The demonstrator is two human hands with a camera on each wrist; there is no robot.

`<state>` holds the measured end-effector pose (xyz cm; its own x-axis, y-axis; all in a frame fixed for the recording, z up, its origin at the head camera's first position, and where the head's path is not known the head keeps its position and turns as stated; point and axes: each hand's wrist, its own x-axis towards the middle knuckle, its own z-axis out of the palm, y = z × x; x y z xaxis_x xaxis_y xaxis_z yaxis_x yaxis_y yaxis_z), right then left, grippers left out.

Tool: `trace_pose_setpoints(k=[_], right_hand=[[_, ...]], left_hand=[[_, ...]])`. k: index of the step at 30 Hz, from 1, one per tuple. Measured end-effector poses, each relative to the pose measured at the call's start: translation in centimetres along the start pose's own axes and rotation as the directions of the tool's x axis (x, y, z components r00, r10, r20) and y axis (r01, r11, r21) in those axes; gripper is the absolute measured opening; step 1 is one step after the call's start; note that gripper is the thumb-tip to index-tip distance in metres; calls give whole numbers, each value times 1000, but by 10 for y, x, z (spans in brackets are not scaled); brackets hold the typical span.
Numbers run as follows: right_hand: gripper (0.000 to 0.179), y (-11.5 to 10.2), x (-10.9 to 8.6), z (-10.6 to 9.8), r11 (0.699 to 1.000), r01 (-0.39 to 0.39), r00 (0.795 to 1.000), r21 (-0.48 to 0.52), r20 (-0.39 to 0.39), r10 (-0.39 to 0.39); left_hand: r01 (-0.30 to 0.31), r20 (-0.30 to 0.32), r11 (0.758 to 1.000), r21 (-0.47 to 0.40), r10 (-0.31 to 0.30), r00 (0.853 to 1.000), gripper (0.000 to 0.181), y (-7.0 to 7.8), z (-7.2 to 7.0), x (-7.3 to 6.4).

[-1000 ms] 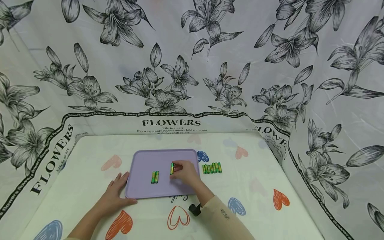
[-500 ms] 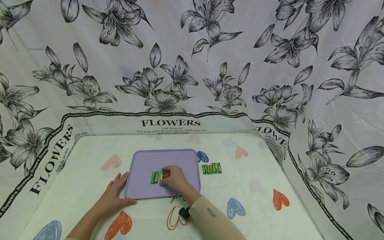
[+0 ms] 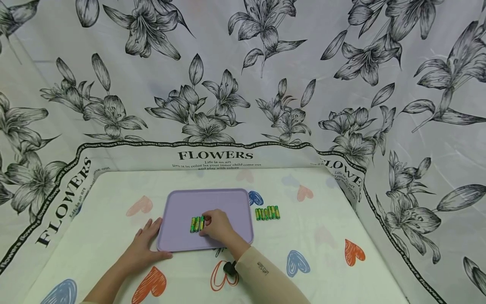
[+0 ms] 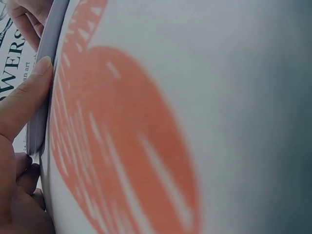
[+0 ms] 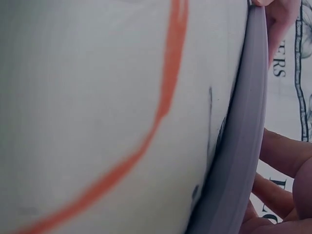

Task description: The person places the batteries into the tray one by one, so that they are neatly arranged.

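A lilac tray (image 3: pixel 231 200) lies on the table, with two green batteries (image 3: pixel 195 224) standing side by side in line on it. Between thumb and fingers my right hand (image 3: pixel 218 227) pinches a third green battery (image 3: pixel 202 222), right at the right side of that pair. My left hand (image 3: pixel 142 250) rests at the tray's near left corner with fingers spread and straight. In the left wrist view its thumb (image 4: pixel 30 95) touches the tray's side wall (image 4: pixel 51 39). The right wrist view has the tray's outer wall (image 5: pixel 239 126) hiding the batteries, with right-hand fingers (image 5: pixel 282 151) beyond it.
Several more green batteries (image 3: pixel 267 213) form a row on the cloth just right of the tray. The white tablecloth (image 3: pixel 319 274) carries printed hearts. A flower-patterned curtain (image 3: pixel 228 84) rises behind and on both sides. A small black object (image 3: pixel 229 268) sits at my right wrist.
My right hand has carried the pinched battery leftward and down across the tray, up against the other two. My left hand has stayed at the tray's corner.
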<state>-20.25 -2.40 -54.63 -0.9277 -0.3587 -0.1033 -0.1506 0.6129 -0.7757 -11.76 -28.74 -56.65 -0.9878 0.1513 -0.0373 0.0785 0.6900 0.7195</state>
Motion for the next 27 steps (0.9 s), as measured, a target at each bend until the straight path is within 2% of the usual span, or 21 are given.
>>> trace_pose_setpoints(k=[12,19,27], right_hand=[[69,4,-5,-5,999,-20,1000,46,0,20],[62,13,-13,-27,985,-2,1000,173,-25,6],[56,31,-23,-64,976,4,996,219,-84,14]], left_hand=[[17,3,1000,-3,-17,1000,125,-1,0,-1],[-7,-8,1000,-8,7,1000,125,-2,0,0],[-12,-15,1000,3,12,1000,124,-4,1,0]])
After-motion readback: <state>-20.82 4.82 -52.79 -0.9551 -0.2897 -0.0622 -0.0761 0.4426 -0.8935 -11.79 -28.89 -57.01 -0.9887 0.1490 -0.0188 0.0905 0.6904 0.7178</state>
